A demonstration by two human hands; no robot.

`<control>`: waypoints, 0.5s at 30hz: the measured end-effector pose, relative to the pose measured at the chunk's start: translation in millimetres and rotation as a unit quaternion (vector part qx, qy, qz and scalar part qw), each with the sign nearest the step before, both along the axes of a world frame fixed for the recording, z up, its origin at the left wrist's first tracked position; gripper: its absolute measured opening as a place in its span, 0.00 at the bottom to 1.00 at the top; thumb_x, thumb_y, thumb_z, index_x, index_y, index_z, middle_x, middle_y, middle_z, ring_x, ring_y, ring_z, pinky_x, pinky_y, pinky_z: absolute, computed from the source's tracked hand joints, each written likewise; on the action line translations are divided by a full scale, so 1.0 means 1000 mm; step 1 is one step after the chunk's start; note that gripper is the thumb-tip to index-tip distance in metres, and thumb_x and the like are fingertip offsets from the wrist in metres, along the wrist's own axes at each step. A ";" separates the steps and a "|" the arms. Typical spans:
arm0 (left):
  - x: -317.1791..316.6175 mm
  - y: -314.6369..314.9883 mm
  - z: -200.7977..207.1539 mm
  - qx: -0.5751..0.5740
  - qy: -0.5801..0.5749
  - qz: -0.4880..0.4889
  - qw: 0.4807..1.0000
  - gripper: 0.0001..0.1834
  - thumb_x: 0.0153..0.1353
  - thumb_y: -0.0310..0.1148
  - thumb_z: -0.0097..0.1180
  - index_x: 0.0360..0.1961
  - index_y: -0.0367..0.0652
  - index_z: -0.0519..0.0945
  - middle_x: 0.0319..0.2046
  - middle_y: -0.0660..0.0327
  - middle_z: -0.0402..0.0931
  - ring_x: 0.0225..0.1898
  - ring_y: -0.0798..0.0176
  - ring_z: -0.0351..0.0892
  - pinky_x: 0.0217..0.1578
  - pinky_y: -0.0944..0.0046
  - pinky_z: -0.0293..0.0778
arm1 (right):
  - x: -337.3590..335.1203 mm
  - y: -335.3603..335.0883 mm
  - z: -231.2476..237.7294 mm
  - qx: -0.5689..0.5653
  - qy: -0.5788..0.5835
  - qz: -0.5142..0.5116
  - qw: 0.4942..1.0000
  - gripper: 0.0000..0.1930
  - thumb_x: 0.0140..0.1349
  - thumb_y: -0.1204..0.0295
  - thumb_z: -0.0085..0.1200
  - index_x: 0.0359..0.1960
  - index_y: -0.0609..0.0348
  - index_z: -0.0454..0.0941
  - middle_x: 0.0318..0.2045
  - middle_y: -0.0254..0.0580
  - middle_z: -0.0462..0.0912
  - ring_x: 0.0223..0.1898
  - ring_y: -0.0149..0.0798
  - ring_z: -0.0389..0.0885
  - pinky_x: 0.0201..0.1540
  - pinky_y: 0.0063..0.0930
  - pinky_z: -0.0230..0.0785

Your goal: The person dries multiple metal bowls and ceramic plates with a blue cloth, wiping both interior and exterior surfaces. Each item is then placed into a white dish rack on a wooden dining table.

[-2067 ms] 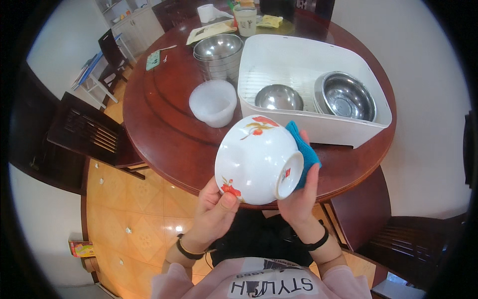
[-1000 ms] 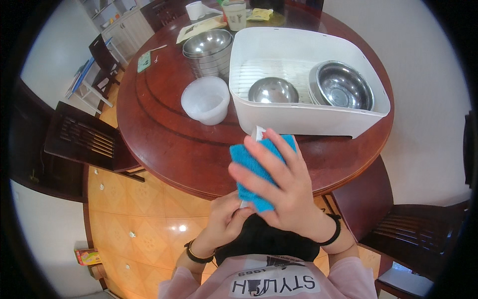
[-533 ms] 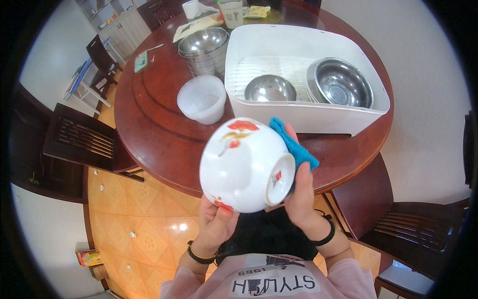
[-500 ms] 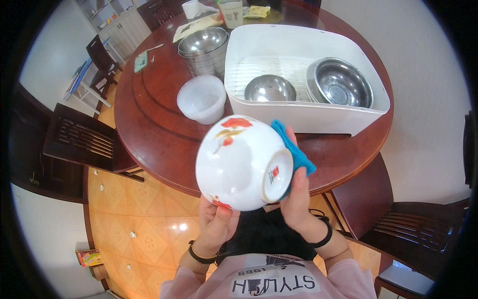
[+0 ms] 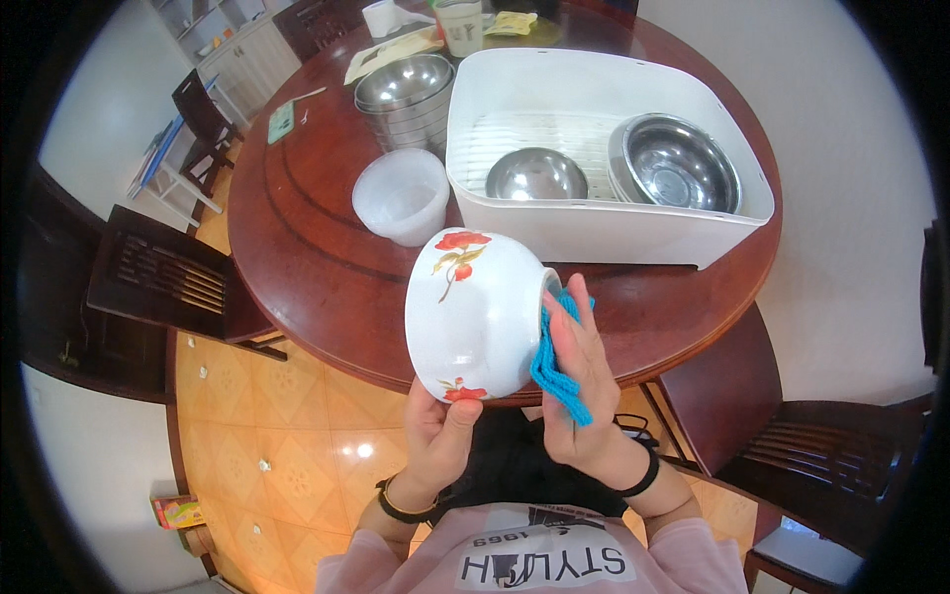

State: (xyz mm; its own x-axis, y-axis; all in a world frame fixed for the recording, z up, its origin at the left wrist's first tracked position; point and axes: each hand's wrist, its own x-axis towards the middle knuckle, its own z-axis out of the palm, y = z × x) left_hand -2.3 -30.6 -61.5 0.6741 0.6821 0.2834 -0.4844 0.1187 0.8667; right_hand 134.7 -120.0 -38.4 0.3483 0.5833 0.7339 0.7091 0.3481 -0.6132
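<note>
Mid-wipe, left hand (image 5: 435,436) gripped a floral bowl (image 5: 475,312) above the counter's (image 5: 317,238) near edge while right hand (image 5: 579,381) pressed a blue cloth (image 5: 554,381) against it, likely needing a turn next.

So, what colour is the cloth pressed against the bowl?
The cloth is bright blue, knitted, held by the right hand against the white flowered bowl; head view.

Three steel bowls (image 5: 537,173), one flowered bowl (image 5: 473,312), one plastic tub (image 5: 401,195), one cloth (image 5: 557,366).

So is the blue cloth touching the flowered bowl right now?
Touching. The head view shows the blue cloth pressed by the right hand against the base of the white flowered bowl, with no gap between them.
</note>
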 end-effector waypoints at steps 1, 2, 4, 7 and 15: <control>0.000 0.000 0.000 -0.007 -0.010 0.000 1.000 0.31 0.64 0.34 0.56 0.63 0.34 0.59 0.58 0.53 0.67 0.58 0.62 0.68 0.59 0.59 0.63 | 0.004 0.000 0.000 -0.005 -0.019 -0.011 1.000 0.30 0.54 0.82 0.51 0.63 0.66 0.64 0.62 0.63 0.65 0.68 0.70 0.51 0.66 0.55 0.47; -0.001 0.000 0.000 -0.013 -0.020 0.002 1.000 0.31 0.64 0.35 0.56 0.63 0.35 0.59 0.59 0.53 0.67 0.59 0.62 0.67 0.60 0.58 0.62 | 0.005 0.001 0.000 -0.008 -0.019 -0.008 1.000 0.31 0.55 0.82 0.51 0.63 0.66 0.63 0.63 0.64 0.64 0.68 0.69 0.51 0.66 0.55 0.47; -0.001 0.000 0.001 -0.029 -0.045 0.007 0.999 0.33 0.64 0.36 0.56 0.65 0.37 0.57 0.62 0.54 0.63 0.62 0.59 0.64 0.62 0.54 0.60 | 0.005 0.005 -0.003 -0.013 -0.019 0.000 1.000 0.31 0.56 0.82 0.50 0.64 0.66 0.62 0.64 0.64 0.61 0.68 0.69 0.51 0.67 0.54 0.46; 0.004 0.000 0.005 -0.072 -0.078 0.013 0.994 0.37 0.63 0.39 0.57 0.67 0.41 0.53 0.66 0.56 0.58 0.66 0.55 0.59 0.65 0.47 0.57 | -0.003 0.009 -0.020 -0.006 0.054 0.007 0.998 0.33 0.58 0.81 0.48 0.67 0.65 0.56 0.68 0.64 0.51 0.69 0.67 0.47 0.68 0.53 0.44; 0.010 -0.008 0.012 -0.132 -0.065 -0.015 0.989 0.34 0.64 0.37 0.56 0.66 0.40 0.55 0.62 0.53 0.64 0.60 0.56 0.68 0.61 0.53 0.66 | -0.032 0.024 -0.075 0.112 -0.130 -0.101 0.980 0.26 0.61 0.68 0.54 0.62 0.34 0.69 0.72 0.30 0.48 0.73 0.54 0.40 0.70 0.52 0.46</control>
